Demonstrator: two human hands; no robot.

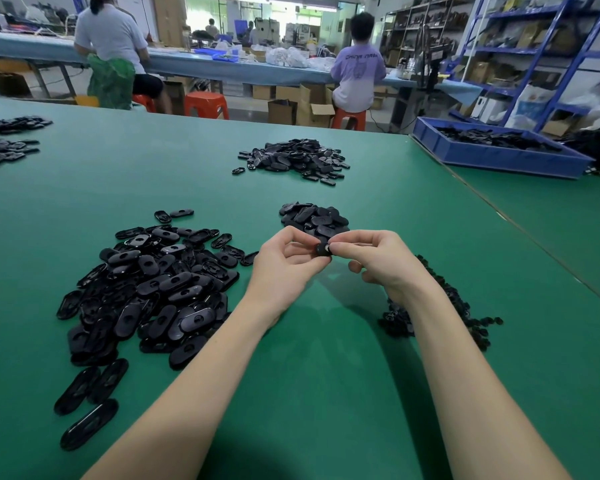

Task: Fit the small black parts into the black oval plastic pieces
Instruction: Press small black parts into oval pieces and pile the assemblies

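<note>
Both hands meet above the green tabletop: the left hand and right hand each have a pinching grip on one black oval piece, between the near-left pile of oval pieces and the small parts on the right.

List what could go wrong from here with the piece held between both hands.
1. Both hands, left hand and right hand, pinch the black piece by the fingertips above the table; it could slip and drop.
2. A dropped piece might land in the small pile just beyond the hands and get lost among lookalikes.
</note>
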